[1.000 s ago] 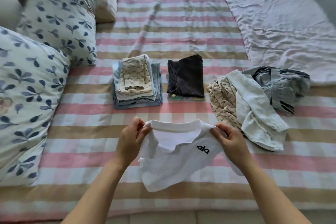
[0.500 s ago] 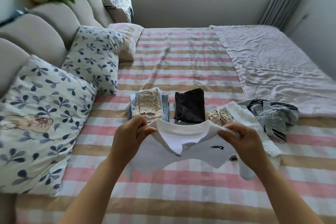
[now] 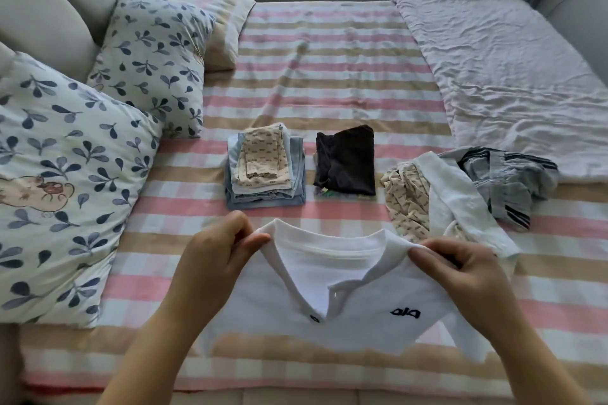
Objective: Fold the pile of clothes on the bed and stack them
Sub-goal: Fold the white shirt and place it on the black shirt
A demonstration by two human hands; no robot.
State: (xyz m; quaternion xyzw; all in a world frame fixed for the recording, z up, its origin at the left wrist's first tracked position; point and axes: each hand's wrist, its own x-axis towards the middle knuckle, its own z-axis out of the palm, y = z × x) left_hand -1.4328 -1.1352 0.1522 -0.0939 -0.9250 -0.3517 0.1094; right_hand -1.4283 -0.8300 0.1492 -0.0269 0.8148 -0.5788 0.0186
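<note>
White shirt (image 3: 345,312) hangs stretched between both hands: left hand (image 3: 214,260) pinches one shoulder, right hand (image 3: 467,270) pinches the other, above the striped bed (image 3: 329,76).

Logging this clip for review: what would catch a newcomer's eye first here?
A white shirt held up at bottom centre, the left hand and right hand each pinching a shoulder. Behind it on the striped bed sit a light folded stack and a dark folded stack, with an unfolded pile to their right.
</note>
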